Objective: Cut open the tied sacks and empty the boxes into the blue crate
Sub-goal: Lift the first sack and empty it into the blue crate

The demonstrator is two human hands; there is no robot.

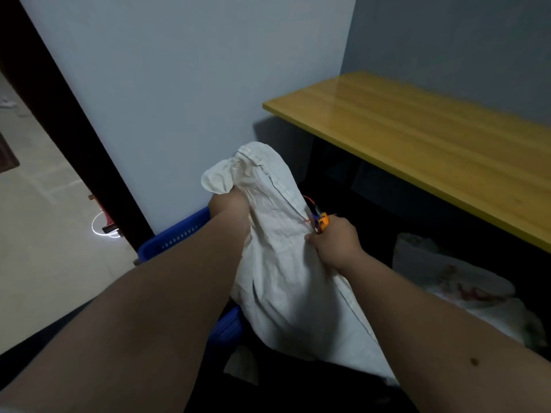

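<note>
Gripping bunched cloth near the white sack's upper end, the left hand holds it above the blue crate; the right hand pinches its seam and an orange cutter.

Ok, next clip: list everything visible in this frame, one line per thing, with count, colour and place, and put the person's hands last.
sack: one, off-white, centre, held up over the blue crate.
blue crate: one, blue, on the floor by the wall, mostly hidden behind the sack and left forearm.
cutter: one, orange and black, at the sack's right edge, in the right hand.
red tie: one, red, on the sack's seam beside the cutter.
table: one, yellow wooden top, right, against the wall.
second bag: one, whitish, on the floor under the table; contents unclear.
left hand: grips the sack's bunched upper end.
right hand: holds the cutter against the sack.
</note>
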